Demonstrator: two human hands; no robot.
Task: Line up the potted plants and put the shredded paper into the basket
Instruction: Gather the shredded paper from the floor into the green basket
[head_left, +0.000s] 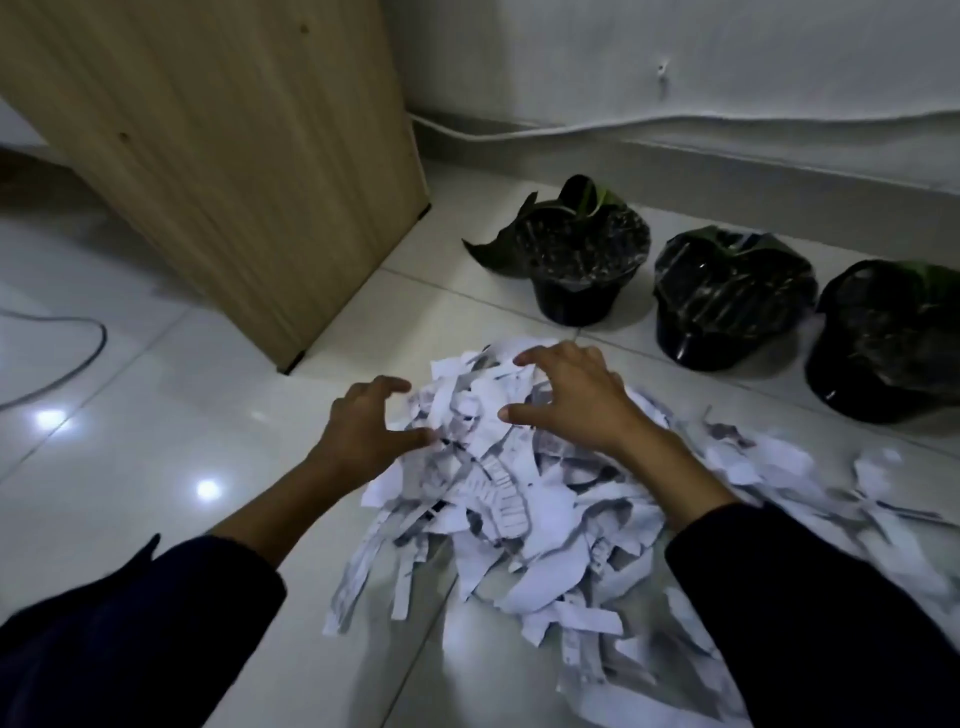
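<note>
Shredded white paper strips with grey print (524, 519) sit in a big loose heap on the glossy white tiled floor (156, 415), next to a light wooden cabinet panel (234, 156). Three black plastic pots of dark-leaved plants (727, 301) stand in a row by the wall. The left hand (369, 431) rests at the pile's edge, the right hand (576, 400) on top, both with spread, slightly curved fingers, nothing clutched.

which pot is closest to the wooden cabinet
The left pot, at the row's end by the cabinet; the middle pot and right pot stand farther right.
</note>
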